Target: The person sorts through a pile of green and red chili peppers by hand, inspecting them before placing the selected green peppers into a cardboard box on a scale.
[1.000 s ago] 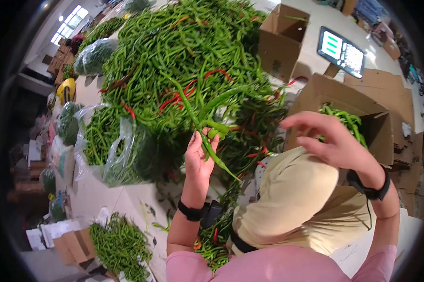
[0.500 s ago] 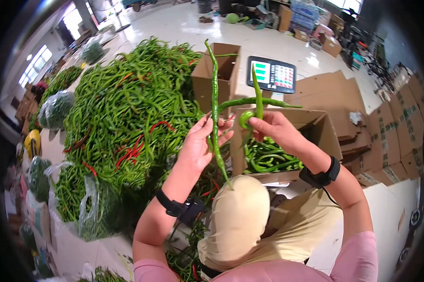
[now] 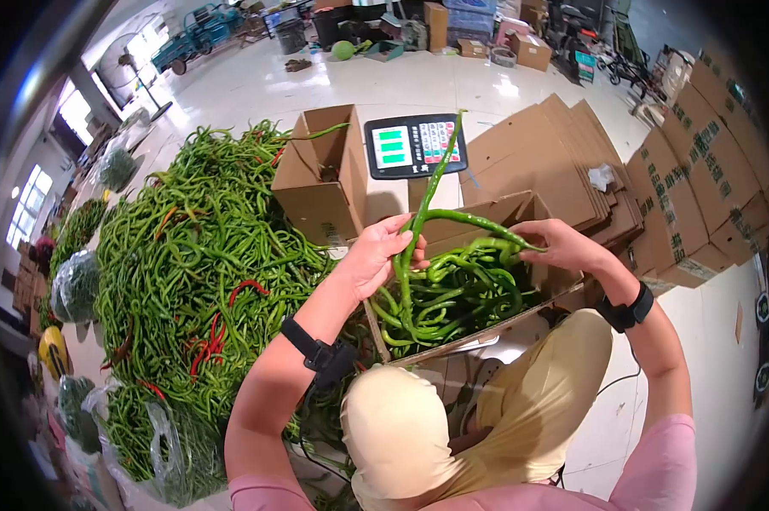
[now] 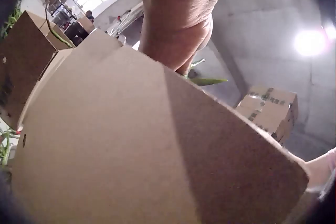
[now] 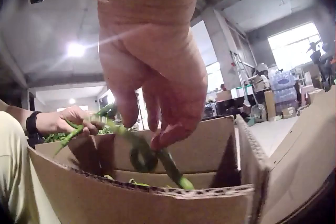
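My left hand (image 3: pixel 383 257) grips long green chili peppers over the left side of an open cardboard box (image 5: pixel 147 203). One long pepper (image 3: pixel 436 176) stands up past the fingers, while another pepper (image 3: pixel 478 221) reaches right toward my other hand. In the left wrist view a box panel hides most of that grip. My right hand (image 3: pixel 561 245) hangs over the box's right side, its fingers loosely bent. Blurred green peppers (image 5: pixel 170 169) show just below its fingertips in the right wrist view. More green peppers (image 3: pixel 452 294) lie inside the box.
A large heap of green peppers (image 3: pixel 188 272) with a few red ones spreads at the left. Behind the box stand a smaller carton (image 3: pixel 320 187) and a scale display (image 3: pixel 414 145). Flattened cardboard (image 3: pixel 538 145) and stacked cartons (image 3: pixel 699 187) are at the right. My knee (image 3: pixel 397 426) is near the box.
The view has swung right from the heap to the box. My right hand first came to the left hand, pinched a curled pepper beside it, then moved right over the box and loosened its fingers.
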Motion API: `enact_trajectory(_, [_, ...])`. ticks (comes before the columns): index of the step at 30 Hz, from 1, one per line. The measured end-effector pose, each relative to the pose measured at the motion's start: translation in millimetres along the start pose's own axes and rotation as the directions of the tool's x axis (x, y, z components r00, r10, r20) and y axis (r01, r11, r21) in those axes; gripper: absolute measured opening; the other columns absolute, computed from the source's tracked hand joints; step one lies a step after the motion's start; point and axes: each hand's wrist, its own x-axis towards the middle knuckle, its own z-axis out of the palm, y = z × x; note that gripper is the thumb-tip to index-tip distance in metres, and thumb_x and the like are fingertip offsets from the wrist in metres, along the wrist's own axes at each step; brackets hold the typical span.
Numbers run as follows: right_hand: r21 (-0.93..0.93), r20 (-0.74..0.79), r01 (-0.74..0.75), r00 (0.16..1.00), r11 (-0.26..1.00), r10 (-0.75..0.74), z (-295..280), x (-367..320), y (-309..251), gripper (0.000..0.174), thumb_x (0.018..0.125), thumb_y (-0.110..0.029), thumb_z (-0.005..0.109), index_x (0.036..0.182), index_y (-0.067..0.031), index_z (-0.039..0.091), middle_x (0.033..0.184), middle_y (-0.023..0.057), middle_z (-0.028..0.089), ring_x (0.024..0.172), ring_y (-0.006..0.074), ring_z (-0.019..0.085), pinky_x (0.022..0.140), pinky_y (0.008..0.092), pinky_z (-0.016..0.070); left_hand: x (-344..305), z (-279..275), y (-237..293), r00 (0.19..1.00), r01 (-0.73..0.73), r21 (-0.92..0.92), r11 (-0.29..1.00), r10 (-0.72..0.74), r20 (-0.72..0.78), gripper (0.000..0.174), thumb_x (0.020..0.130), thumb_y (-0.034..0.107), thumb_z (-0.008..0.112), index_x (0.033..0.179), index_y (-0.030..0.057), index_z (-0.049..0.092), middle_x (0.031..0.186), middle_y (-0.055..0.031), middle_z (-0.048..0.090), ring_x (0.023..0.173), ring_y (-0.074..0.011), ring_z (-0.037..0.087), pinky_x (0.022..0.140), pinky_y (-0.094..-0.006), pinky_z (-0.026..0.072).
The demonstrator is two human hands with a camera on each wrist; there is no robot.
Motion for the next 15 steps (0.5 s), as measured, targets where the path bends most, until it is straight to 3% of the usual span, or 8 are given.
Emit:
enact_trajectory(1, [-0.090,0.011,-0.063,0.998,0.994,0.064,-4.8,-3.3,-2.6,0.036,0.078,-0.006,0.060,0.114,-0.0015,0.054,0.082,0.0073,0.060,0.067,0.0133,0.049,0.064,0.0285,0.0438,3.7,-1.7,-3.1,1.000,0.001,0.059,0.998,0.000,-0.012,0.047,0.088,0.007,0.053,0.130,-0.0008,0.034,0.091,-0.0089,0.056,0.079,-0.0172,0.058,0.077,-0.0348,0.0517])
enact_trajectory(5, [-0.032,-0.212,-0.192,0.960,0.981,0.181,-9.3,-8.4,21.3,0.029,0.082,-0.003,0.055,0.110,-0.0020,0.057,0.084,0.0089,0.063,0.074,0.0112,0.055,0.065,0.0244,0.0460,10.1,-6.3,-14.4,0.999,0.012,0.255,0.967,-0.002,-0.041,0.050,0.086,0.004,0.053,0.131,-0.0018,0.034,0.095,-0.0094,0.058,0.083,-0.0169,0.059,0.081,-0.0311,0.0490])
enact_trajectory(8, [0.035,-0.520,0.043,0.854,0.998,-0.019,-3.6,-8.8,12.0,0.024,0.083,-0.001,0.052,0.105,-0.0024,0.059,0.093,0.0095,0.062,0.076,0.0116,0.056,0.065,0.0235,0.0463,11.5,-7.3,-19.9,0.999,0.035,0.371,0.928,-0.028,-0.025,0.045,0.085,0.004,0.054,0.128,-0.0012,0.040,0.096,-0.0071,0.059,0.085,-0.0143,0.058,0.082,-0.0272,0.0470])
enact_trajectory(9, [-0.071,-0.544,0.103,0.830,0.992,-0.125,-2.5,-7.4,2.8,0.022,0.082,-0.003,0.053,0.104,-0.0025,0.058,0.095,0.0095,0.061,0.073,0.0142,0.057,0.063,0.0259,0.0467,12.0,-5.2,-19.3,0.999,0.036,0.372,0.928,-0.036,-0.007,0.046,0.085,0.004,0.054,0.128,-0.0011,0.040,0.096,-0.0070,0.059,0.086,-0.0140,0.058,0.082,-0.0265,0.0466])
enact_trajectory(11, [-0.282,-0.551,0.212,0.762,0.936,-0.339,1.1,-0.7,-13.9,0.020,0.082,-0.005,0.054,0.102,-0.0028,0.058,0.098,0.0096,0.060,0.068,0.0195,0.058,0.061,0.0305,0.0474,13.0,1.1,-19.7,0.998,0.039,0.373,0.927,-0.051,0.022,0.047,0.084,0.006,0.056,0.128,-0.0010,0.041,0.099,-0.0071,0.059,0.088,-0.0133,0.057,0.083,-0.0253,0.0453])
enact_trajectory(14, [-0.611,-0.450,0.165,0.732,0.774,-0.512,8.7,13.6,-6.8,0.025,0.081,-0.008,0.058,0.105,-0.0043,0.056,0.106,0.0082,0.058,0.070,0.0203,0.059,0.064,0.0320,0.0481,12.2,13.8,-21.8,0.998,0.058,0.406,0.912,-0.068,0.010,0.042,0.086,0.001,0.049,0.128,-0.0005,0.042,0.101,-0.0090,0.060,0.087,-0.0128,0.057,0.083,-0.0249,0.0447])
enact_trajectory(15, [-0.624,-0.425,0.147,0.761,0.768,-0.491,10.3,17.1,-2.4,0.032,0.080,-0.014,0.062,0.110,-0.0059,0.054,0.101,0.0081,0.060,0.072,0.0209,0.060,0.066,0.0327,0.0477,13.1,11.8,-21.0,0.994,0.079,0.417,0.905,-0.102,0.034,0.042,0.086,0.000,0.048,0.127,0.0000,0.043,0.106,-0.0080,0.058,0.092,-0.0119,0.056,0.085,-0.0243,0.0441])
